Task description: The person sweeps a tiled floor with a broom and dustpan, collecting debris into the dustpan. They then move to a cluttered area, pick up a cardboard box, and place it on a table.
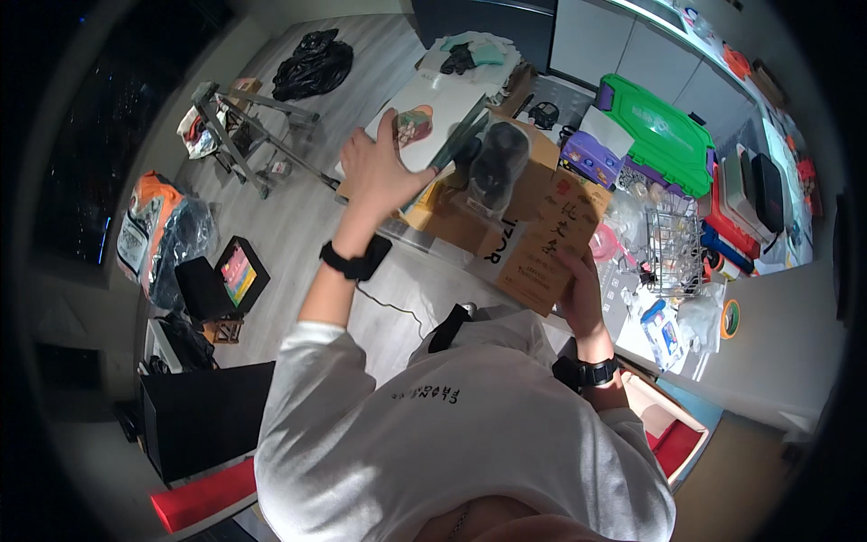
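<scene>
My left hand (383,166) is spread against a pale flat item with a dark greenish edge (452,146), its thumb at that edge; whether the item is a book or a thin box cannot be told. A colourful picture (414,127) lies beside its fingers. My right hand (581,291) grips the lower right of a brown kraft package (552,237) that bears writing. Between the hands, an open cardboard box (457,220) holds a dark object in a clear plastic bag (500,159) and something yellow, partly covered.
A green-lidded storage box (657,132), a purple tissue pack (593,159) and a wire basket (674,254) stand right. Gloves (467,57) lie at the table's far end. A folding metal stand (237,135), a black plastic bag (313,64) and an open black box (237,278) are on the floor at left.
</scene>
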Available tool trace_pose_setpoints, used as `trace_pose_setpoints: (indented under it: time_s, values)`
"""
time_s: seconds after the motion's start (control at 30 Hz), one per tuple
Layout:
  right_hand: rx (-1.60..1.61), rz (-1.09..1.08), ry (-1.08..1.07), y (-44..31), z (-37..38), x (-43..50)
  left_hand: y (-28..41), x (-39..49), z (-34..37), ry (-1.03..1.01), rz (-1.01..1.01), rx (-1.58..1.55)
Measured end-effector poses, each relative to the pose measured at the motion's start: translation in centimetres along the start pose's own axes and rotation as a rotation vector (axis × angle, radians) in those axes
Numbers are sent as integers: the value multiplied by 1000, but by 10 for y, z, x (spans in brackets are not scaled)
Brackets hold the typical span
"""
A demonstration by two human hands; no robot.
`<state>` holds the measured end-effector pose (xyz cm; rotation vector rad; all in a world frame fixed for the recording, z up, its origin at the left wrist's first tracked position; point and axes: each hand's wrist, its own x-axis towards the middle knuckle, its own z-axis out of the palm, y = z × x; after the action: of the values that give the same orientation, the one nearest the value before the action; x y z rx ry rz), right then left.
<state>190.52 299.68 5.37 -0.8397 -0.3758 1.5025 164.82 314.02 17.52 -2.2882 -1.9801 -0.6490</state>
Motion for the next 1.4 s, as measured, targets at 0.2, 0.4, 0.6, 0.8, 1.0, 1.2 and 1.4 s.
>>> trace_pose_setpoints:
  time_s: [0.2, 0.4, 0.6, 0.8, 1.0, 1.2, 1.4]
  values:
    - [204, -33, -86, 5, 4, 21, 86, -62, 8, 94, 307, -205]
    - [210, -105, 96, -30, -40, 3, 151, -94, 39, -47, 430, -215]
    - [158, -275, 206, -50, -87, -51, 169, -81, 83, -672, 281, -971]
    - [72, -468, 438, -46, -98, -87, 193, -106, 112, -883, 311, -1469]
    - [-33, -475, 481, -43, -86, -104, 183, -111, 126, -1017, 287, -1584]
    - [-210, -174, 392, -9, -92, -71, 79, -90, 121, -766, -227, -1564]
    - [-231, 33, 274, 62, -90, -12, -14, -84, 70, -460, -414, -1619]
